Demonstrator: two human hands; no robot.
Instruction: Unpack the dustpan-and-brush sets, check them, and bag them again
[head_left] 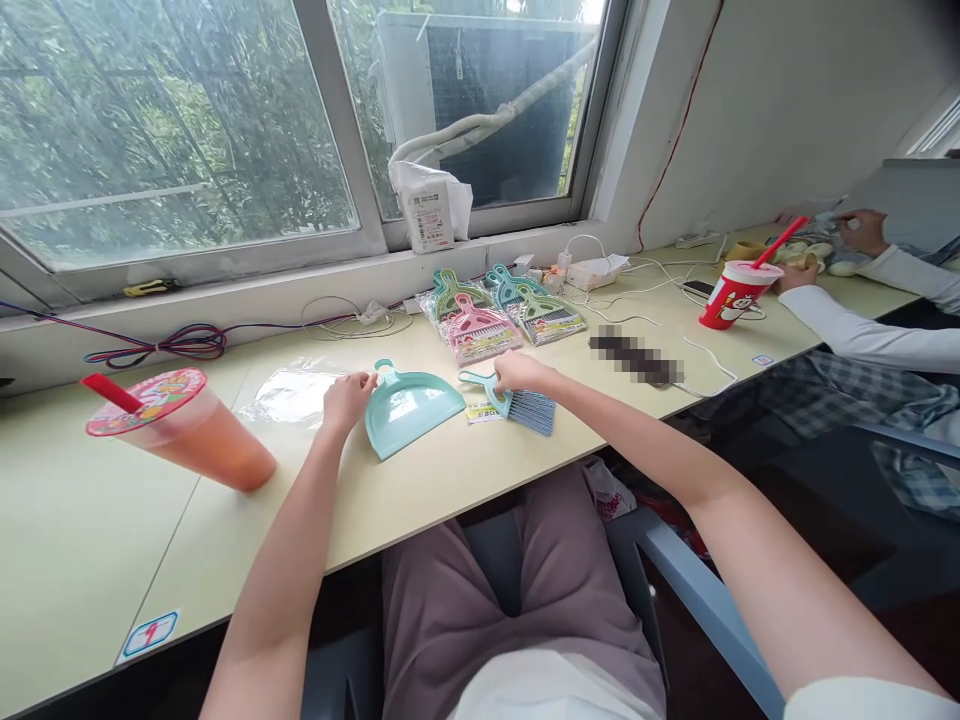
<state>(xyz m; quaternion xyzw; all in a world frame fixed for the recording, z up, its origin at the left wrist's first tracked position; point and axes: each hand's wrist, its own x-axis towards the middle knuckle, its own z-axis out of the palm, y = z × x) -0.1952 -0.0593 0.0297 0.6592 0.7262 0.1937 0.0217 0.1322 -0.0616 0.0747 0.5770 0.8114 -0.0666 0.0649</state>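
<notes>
A light-blue dustpan (411, 408) lies on the pale table, its handle pointing toward the window. My left hand (349, 400) has its fingers closed at the dustpan's upper left edge, beside the handle. My right hand (517, 371) grips a small blue brush (531, 410) where its handle meets the head, the bristles pointing to the lower right. Partly under the brush is a yellow printed card (484, 411). Clear plastic wrapping (291, 396) lies left of my left hand.
Packaged brush sets (484, 330) lie near the windowsill. A tall orange drink (217, 440) stands at the left, a red cup (731, 297) at the right. Cables (176, 343) run along the wall. Another person's hands (862, 232) are at the far right.
</notes>
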